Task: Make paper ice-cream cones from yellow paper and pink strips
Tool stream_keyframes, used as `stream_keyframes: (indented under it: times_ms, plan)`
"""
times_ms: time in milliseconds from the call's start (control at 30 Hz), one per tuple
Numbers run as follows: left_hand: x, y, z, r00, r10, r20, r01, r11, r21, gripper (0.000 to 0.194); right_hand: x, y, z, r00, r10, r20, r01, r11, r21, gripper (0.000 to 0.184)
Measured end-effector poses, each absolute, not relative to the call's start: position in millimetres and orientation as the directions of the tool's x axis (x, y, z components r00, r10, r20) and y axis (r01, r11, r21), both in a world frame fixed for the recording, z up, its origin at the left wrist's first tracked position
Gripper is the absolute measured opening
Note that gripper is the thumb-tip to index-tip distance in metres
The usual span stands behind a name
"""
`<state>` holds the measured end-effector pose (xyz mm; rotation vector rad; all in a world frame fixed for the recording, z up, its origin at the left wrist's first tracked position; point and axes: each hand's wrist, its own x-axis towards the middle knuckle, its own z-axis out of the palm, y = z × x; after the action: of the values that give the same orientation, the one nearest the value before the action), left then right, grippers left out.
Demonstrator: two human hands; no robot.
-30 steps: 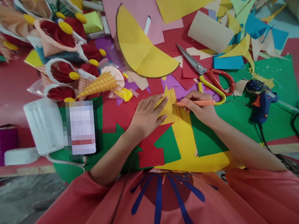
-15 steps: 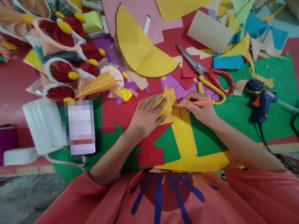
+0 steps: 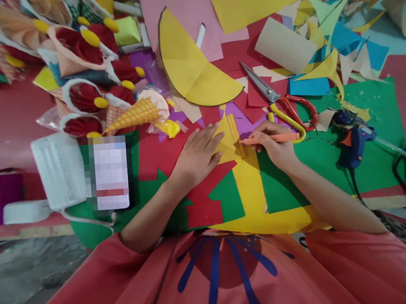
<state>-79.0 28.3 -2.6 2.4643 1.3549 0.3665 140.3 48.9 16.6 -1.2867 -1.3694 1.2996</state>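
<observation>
My left hand lies flat with fingers spread on a yellow paper piece, pressing it against the table. Orange lines run along the right side of that paper. In my right hand is an orange marker, held like a pen, its tip at the lined part of the paper. Above and between the hands lies a larger yellow paper fan shape with a dark outline. Scissors with red and yellow handles rest just beyond my right hand, blades slightly apart.
A blue glue gun with its cord lies at the right on green paper. Several paper cones and an ice-cream cone fill the upper left. A phone and a white power strip are at left. Paper scraps pile up at the upper right.
My right hand has shifted slightly right with the marker, whose tip stays near the orange lines. My left hand has hardly moved and still rests on the yellow paper.
</observation>
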Motion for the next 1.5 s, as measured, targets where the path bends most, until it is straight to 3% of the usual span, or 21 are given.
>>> stream_keyframes:
  times_ms: [267, 867, 1100, 1500]
  plan:
    - [-80.6, 30.6, -1.4, 0.6, 0.786, 0.145, 0.657, -0.589, 0.471, 0.035, 142.3, 47.5, 16.1, -0.206, 0.978, -0.044, 0.204, -0.001, -0.979, 0.016]
    - [-81.9, 30.0, -2.6, 0.648, 0.744, 0.164, 0.615, -0.638, 0.464, 0.035, 139.6, 48.1, 18.0, -0.189, 0.981, -0.032, 0.297, 0.026, -0.954, 0.023]
    - [-82.6, 30.4, -4.5, 0.643, 0.748, 0.164, 0.611, -0.63, 0.479, 0.034, 139.6, 49.6, 21.0, -0.234, 0.966, -0.106, 0.261, -0.042, -0.964, 0.021]
    - [-82.9, 31.0, -8.9, 0.646, 0.728, 0.23, 0.587, -0.667, 0.459, 0.033, 138.2, 49.9, 21.7, -0.224, 0.971, -0.083, 0.258, -0.024, -0.966, 0.021]
